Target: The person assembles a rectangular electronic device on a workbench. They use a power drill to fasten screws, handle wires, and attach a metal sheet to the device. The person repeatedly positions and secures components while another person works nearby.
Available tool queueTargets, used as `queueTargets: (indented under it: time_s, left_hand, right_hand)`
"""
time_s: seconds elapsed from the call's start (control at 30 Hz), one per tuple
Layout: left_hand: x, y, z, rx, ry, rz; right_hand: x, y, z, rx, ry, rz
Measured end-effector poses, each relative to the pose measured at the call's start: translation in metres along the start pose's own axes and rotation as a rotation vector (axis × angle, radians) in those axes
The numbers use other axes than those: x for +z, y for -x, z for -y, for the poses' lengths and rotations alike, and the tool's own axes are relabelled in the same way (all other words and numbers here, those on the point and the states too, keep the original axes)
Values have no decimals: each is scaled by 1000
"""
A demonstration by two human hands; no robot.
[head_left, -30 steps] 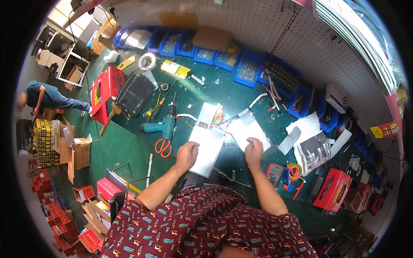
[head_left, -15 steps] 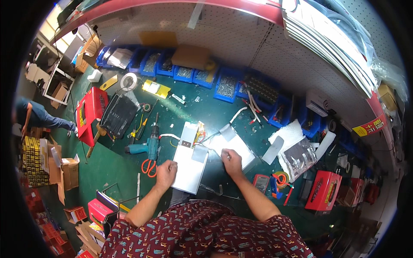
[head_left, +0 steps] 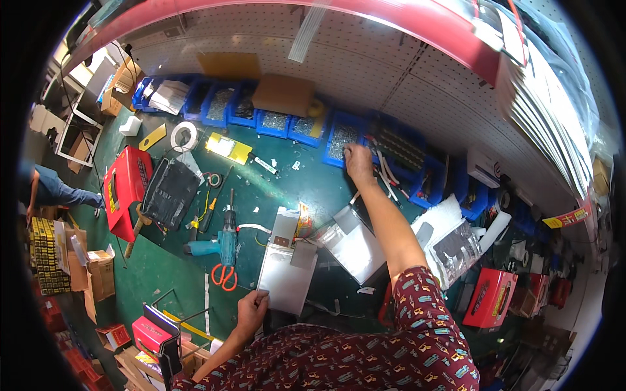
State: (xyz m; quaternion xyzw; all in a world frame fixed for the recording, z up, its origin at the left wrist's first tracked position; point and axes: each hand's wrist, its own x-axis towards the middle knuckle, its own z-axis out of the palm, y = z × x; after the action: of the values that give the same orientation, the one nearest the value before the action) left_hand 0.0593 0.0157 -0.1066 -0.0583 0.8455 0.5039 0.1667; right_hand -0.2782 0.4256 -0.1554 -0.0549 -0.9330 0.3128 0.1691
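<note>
My right hand [head_left: 359, 163] is stretched far forward to the near right corner of a blue bin [head_left: 334, 158] filled with small metal parts. Its fingers are curled together; what they hold, if anything, is hidden. Close to my body, my left hand [head_left: 252, 311] is closed beside the lower left corner of a silver metal case [head_left: 285, 279]; whether it grips anything cannot be made out. Coloured wires [head_left: 304, 221] come out at the case's far end. To its right lies a second silver panel [head_left: 358, 249] with a grey patch on it.
Left of the case lie a teal power drill [head_left: 225, 242] and orange-handled scissors [head_left: 224, 277]. A red box [head_left: 128, 193] and black pouch [head_left: 171, 193] stand farther left. White foam [head_left: 438, 223] lies at right. Blue bins [head_left: 215, 104] line the back; a person [head_left: 55, 187] stands far left.
My right hand has left the right-hand panel and reached forward to the bin. My left hand has come down toward my body, to the case's near corner. The whole view has shifted slightly.
</note>
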Motion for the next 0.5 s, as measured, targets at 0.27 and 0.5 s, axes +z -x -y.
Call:
queueTargets:
  time_s: [0.27, 0.5]
  left_hand:
    - [-18, 10, 17, -87, -43, -79]
    - [-14, 8, 13, -117, -16, -105]
  right_hand:
    - [49, -60, -15, -15, 571, 436]
    - [34, -51, -1, 44, 487, 358]
